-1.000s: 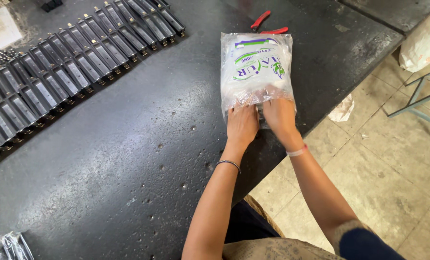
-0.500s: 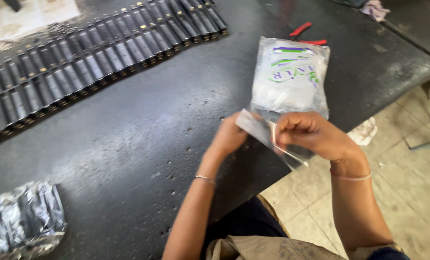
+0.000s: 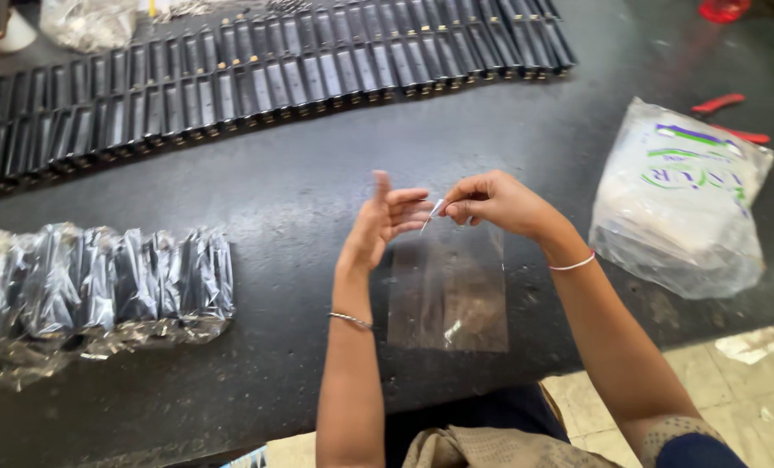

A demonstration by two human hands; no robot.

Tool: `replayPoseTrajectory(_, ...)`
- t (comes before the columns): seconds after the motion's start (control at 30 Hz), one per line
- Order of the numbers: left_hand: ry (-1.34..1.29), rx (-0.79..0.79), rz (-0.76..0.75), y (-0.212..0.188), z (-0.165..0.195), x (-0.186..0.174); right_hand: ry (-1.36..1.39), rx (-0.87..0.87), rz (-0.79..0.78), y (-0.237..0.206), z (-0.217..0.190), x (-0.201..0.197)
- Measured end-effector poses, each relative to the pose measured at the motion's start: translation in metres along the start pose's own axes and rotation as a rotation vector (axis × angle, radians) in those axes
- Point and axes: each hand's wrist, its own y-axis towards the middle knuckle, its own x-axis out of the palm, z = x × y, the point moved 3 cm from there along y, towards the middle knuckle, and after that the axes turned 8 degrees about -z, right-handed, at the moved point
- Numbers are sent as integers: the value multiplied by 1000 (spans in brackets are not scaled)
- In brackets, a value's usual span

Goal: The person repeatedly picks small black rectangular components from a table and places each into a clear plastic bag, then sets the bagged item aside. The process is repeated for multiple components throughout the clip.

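The clear sleeve (image 3: 448, 286) now hangs free of the bulging packet (image 3: 677, 199) at three o'clock, right hand (image 3: 495, 201) pinching its mouth, left hand (image 3: 383, 221) spread wide beside it, ready for opening

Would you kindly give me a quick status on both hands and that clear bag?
Right hand pinching top edge of clear plastic sleeve. Left hand open, fingertips at the same edge. Sleeve hanging empty over dark table. Nothing blocking; stuffed white bag off to the right.

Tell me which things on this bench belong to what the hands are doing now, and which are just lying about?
In hand:
- clear plastic sleeve, pinched at its top by the right hand, left hand beside it

Lying about:
- big bag of sleeves
- rows of black parts
- wrapped parts
- red pliers
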Motion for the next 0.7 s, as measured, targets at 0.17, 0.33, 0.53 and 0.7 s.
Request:
replayPoseTrajectory(0.17, 204, 49, 129, 2, -11, -2, -86, -15, 138, 25, 23, 6)
replayPoseTrajectory(0.33, 245, 152, 370, -5, -3, 0, 15, -90, 285, 36, 44, 11)
replayPoseTrajectory(0.53, 600, 203, 559, -12, 7, 20, -45, -80, 509, 34, 57, 28)
replayPoseTrajectory(0.7, 755, 205, 596, -12, 6, 37, -138, -99, 571, 34, 55, 38)
